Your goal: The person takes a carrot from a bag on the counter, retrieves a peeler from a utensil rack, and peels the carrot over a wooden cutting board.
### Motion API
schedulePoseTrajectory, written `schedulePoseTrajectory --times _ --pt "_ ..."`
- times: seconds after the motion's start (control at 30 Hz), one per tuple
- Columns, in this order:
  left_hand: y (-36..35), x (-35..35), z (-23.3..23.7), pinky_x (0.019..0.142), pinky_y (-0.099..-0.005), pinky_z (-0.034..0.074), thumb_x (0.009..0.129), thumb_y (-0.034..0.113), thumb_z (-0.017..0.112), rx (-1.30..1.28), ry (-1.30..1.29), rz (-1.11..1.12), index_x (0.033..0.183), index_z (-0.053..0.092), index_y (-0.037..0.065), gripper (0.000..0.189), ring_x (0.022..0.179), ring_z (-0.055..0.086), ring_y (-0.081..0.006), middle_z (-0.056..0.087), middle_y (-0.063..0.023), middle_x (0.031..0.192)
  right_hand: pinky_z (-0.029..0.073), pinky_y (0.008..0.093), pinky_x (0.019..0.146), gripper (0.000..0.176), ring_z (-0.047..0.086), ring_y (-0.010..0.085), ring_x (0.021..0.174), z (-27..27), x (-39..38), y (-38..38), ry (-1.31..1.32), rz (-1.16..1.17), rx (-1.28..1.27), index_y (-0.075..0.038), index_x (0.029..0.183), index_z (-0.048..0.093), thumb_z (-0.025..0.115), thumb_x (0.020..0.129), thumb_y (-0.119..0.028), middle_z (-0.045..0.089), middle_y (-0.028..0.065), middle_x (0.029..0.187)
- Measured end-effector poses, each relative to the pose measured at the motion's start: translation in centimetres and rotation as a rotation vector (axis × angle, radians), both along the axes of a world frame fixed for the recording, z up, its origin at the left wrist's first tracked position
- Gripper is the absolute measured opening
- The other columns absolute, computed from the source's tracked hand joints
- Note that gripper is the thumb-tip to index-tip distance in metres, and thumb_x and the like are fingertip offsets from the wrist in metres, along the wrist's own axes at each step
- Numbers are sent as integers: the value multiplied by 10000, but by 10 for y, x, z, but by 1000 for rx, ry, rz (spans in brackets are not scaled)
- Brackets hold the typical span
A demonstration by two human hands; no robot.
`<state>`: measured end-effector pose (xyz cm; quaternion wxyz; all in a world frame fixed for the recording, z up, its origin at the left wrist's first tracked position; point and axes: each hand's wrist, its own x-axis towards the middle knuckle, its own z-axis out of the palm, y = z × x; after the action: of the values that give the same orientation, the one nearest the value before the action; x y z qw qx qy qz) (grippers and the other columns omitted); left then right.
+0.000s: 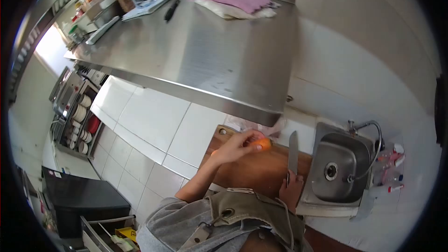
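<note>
My left hand [240, 146] is closed around a thick orange carrot [264, 145], its blunt end pointing right and the rest partly hidden by my fingers. The hand is over the upper part of a wooden cutting board [247, 172]. Another bit of orange [214, 153] shows beside my left wrist, mostly covered. At the board's right side, my right hand [292, 185] grips the handle of a large kitchen knife [293, 153]. Its broad blade points up and away from me, apart from the carrot.
A steel sink [343, 168] with a curved tap [378, 135] adjoins the board on the right, with several bottles [389, 168] beyond. Above the board juts a steel shelf [200, 60] holding cloths [233, 0] and a black marker [172, 9]. Clear plastic [254, 125] lies behind the board.
</note>
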<state>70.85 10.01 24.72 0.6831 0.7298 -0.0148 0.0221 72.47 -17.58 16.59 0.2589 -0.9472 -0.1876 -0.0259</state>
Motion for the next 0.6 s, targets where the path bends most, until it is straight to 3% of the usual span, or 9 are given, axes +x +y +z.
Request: schedulePoseTrajectory --times 0.17,0.27,0.4,0.6 --pt "-8 -8 -12 760 -269 451 850 148 625 146 -52 23 1127 545 47 306 877 570 -110 621 -45 993 383 450 811 381 469 373 946 1 3 -1 3 8 8 -73 1146 514 582 773 -37 473 193 1014" --pt "-7 -11 -15 788 -293 458 812 147 650 271 -54 -62 1110 544 43 333 905 608 -198 634 -84 989 387 447 802 361 479 368 937 -3 6 -3 -37 24 49 -50 1133 518 569 776 -29 476 197 1016" --pt "-12 -11 -33 779 -321 470 794 130 649 360 -154 -128 1058 548 41 296 902 611 -248 625 -103 997 412 436 756 349 512 359 877 1 12 -3 -44 -12 149 -23 1128 515 542 780 3 502 186 963" --pt "-24 -18 -22 789 -290 481 820 126 640 268 -66 -238 1103 546 60 306 930 613 -187 630 -66 1024 428 431 732 376 533 354 847 18 8 -6 -78 -20 243 -33 1148 512 533 777 21 527 178 922"
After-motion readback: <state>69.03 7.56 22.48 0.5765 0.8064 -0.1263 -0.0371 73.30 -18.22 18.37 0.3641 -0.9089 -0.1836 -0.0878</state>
